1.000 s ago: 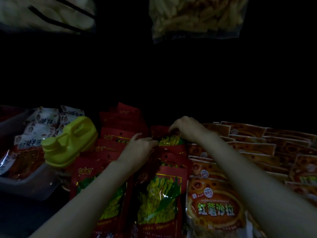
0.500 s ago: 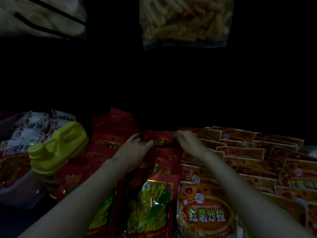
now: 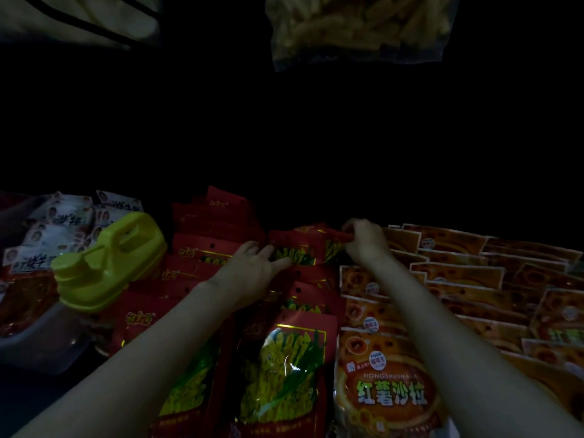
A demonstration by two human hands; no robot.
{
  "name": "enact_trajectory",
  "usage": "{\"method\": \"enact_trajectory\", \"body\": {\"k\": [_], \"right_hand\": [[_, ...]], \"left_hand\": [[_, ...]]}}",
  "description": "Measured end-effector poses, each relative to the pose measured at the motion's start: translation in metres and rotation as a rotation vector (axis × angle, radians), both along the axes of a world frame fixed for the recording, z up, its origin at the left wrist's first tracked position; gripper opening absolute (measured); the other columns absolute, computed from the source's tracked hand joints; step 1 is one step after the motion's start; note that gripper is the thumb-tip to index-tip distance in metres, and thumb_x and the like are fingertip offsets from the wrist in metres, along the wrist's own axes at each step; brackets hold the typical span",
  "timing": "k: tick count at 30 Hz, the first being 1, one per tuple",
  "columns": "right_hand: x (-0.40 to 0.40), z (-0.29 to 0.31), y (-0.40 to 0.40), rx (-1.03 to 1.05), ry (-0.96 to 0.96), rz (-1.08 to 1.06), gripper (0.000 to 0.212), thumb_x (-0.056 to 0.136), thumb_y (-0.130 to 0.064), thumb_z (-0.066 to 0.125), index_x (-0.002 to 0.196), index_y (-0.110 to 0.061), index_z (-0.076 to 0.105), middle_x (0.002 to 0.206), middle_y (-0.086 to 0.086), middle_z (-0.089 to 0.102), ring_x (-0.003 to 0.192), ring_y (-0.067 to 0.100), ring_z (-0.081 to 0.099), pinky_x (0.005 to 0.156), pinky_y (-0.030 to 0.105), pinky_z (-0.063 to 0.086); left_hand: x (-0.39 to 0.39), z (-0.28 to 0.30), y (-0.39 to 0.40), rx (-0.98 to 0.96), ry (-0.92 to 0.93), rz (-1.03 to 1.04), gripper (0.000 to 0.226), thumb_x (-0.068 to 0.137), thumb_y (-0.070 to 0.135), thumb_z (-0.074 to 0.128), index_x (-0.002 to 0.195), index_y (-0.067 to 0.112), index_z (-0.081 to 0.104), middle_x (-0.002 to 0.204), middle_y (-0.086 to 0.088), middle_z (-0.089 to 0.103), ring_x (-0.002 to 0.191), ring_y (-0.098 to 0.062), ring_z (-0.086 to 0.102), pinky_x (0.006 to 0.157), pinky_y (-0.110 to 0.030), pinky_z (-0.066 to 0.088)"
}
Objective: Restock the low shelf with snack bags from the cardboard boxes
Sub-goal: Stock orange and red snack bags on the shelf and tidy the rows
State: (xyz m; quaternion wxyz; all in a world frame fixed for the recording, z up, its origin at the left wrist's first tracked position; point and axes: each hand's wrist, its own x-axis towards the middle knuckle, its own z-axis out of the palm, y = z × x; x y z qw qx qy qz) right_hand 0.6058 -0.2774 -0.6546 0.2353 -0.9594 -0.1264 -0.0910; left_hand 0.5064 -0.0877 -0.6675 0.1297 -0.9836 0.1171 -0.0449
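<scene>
Red snack bag [image 3: 295, 248] sits at the far end of the middle red row on the low shelf, top edge up, leaning back like the rest. Rows are shingled, each bag overlapping the one behind, so the fronts face out; this one looks like it's being seated at the back of that stack. Right hand [image 3: 363, 243] pinches the bag's top right corner, fingers curled over the edge, probably to steer and level it. Left hand [image 3: 252, 270] is spread, fingers fairly straight, lying on the bag's lower left face and the row beside it, likely pressing so the stack doesn't slide. Orange bags [image 3: 458, 273] fill the rows just right, touching the red row. Yellow-green jug [image 3: 107, 263] lies on its side left of the red rows, white-topped packets [image 3: 57, 229] behind it. Cardboard boxes not in view; shelf back too dark to read.
</scene>
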Motion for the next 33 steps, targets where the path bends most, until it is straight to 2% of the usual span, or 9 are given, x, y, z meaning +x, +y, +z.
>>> {"method": "enact_trajectory", "body": {"k": [4,8,12,15,17,21,25,29,33], "right_hand": [[-0.005,0.008,0.014,-0.027,-0.158,0.126,0.031,0.088,0.002,0.052,0.115,-0.011,0.059,0.117,0.015,0.058,0.109,0.034,0.055,0.079,0.038,0.045],[0.0,0.003,0.038,-0.066,-0.075,0.193,0.031,0.096,-0.005,0.043,0.125,-0.01,0.052,0.119,0.019,0.057,0.11,0.033,0.055,0.077,0.032,0.042],[0.004,0.01,0.05,-0.036,0.101,0.267,0.042,0.099,-0.029,0.044,0.131,-0.003,0.049,0.131,0.016,0.053,0.122,0.03,0.048,0.094,0.028,0.036],[0.003,0.012,0.049,-0.099,0.1,0.229,0.04,0.091,-0.019,0.06,0.129,-0.008,0.054,0.13,0.013,0.055,0.121,0.026,0.051,0.095,0.027,0.04],[0.002,0.014,0.046,-0.124,0.056,0.256,0.036,0.091,-0.014,0.06,0.126,-0.008,0.057,0.128,0.012,0.057,0.119,0.025,0.052,0.094,0.027,0.04],[0.002,0.023,0.03,-0.104,-0.096,0.328,0.033,0.092,-0.012,0.056,0.125,-0.008,0.059,0.122,0.012,0.061,0.115,0.026,0.055,0.094,0.025,0.04],[0.008,0.02,0.024,-0.201,-0.001,0.346,0.036,0.097,-0.012,0.048,0.133,-0.007,0.05,0.129,0.014,0.056,0.118,0.028,0.053,0.095,0.028,0.039],[0.009,0.013,0.031,-0.307,-0.028,0.309,0.034,0.1,-0.014,0.04,0.133,-0.007,0.044,0.114,0.021,0.06,0.103,0.035,0.059,0.081,0.037,0.048],[0.008,0.004,0.03,-0.276,-0.07,0.206,0.039,0.097,-0.004,0.039,0.136,-0.007,0.038,0.114,0.023,0.06,0.104,0.039,0.06,0.077,0.04,0.049]], "left_hand": [[0.006,-0.001,0.01,-0.149,-0.18,-0.012,0.041,0.097,0.021,0.042,0.137,0.02,0.044,0.133,-0.005,0.049,0.135,-0.022,0.033,0.115,-0.036,0.008],[0.011,-0.002,0.013,-0.137,-0.117,-0.048,0.038,0.097,0.018,0.04,0.135,0.019,0.045,0.129,0.002,0.051,0.127,-0.013,0.042,0.116,-0.03,0.005],[0.012,-0.007,0.024,-0.124,-0.287,-0.111,0.034,0.064,0.016,0.083,0.095,0.015,0.071,0.086,0.0,0.069,0.093,-0.02,0.067,0.096,-0.043,0.045],[0.008,-0.006,0.026,-0.167,-0.167,0.032,0.034,0.093,0.024,0.054,0.125,0.016,0.057,0.123,0.0,0.061,0.133,-0.021,0.038,0.113,-0.037,0.019],[0.011,-0.007,0.029,-0.192,-0.192,0.03,0.035,0.097,0.026,0.046,0.129,0.017,0.053,0.128,0.001,0.057,0.138,-0.019,0.028,0.114,-0.034,0.012],[0.02,-0.007,0.034,-0.125,-0.33,-0.144,0.019,0.07,0.021,0.07,0.086,0.011,0.073,0.08,-0.001,0.072,0.105,-0.028,0.064,0.105,-0.045,0.036],[0.032,0.001,0.022,-0.001,-0.128,-0.087,0.033,0.096,0.021,0.047,0.128,0.017,0.052,0.125,0.001,0.06,0.133,-0.015,0.041,0.116,-0.032,-0.003],[0.041,0.009,0.014,0.113,-0.137,0.023,0.037,0.098,0.018,0.037,0.134,0.022,0.043,0.122,0.002,0.06,0.122,-0.015,0.047,0.113,-0.033,0.013],[0.047,0.003,0.018,0.1,-0.126,0.163,0.034,0.097,0.025,0.04,0.129,0.023,0.048,0.131,-0.001,0.054,0.139,-0.02,0.024,0.116,-0.037,0.004]]}}
